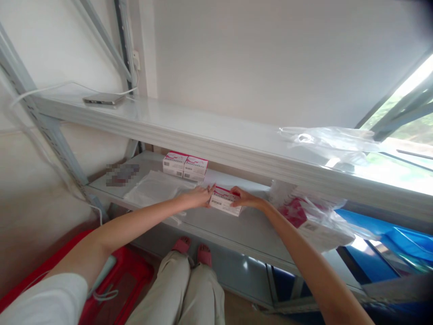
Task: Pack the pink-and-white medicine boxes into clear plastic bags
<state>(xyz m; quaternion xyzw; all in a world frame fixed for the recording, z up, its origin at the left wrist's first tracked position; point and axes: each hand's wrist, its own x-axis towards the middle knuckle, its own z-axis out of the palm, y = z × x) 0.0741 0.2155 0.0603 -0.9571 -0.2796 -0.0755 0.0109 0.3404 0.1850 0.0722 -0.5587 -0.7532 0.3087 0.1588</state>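
- On the lower grey metal shelf [257,232], near its front edge: one white cardboard box with a pink-red top band [223,206], between the hands; cannot tell whether it rests or is slightly raised.
- Right hand [246,198]: thumb on the front face, fingers over the top, pinching the box's right end.
- Left hand [199,197]: fingers against the left end; cannot tell whether gripping or only pressing.
- Labels: dark print lines and barcode-like patches on the box; too small to read.
- Count: two matching boxes [196,169] side by side behind, to the left; one held.
- Around: flat translucent plastic sheeting [150,187] left of the hands; pixelated patch beyond it; clear plastic bag with pink-and-white contents [314,225] at right, partly behind the right forearm.
- Overhead: upper grey shelf [203,124], hiding part of the lower shelf's rear.
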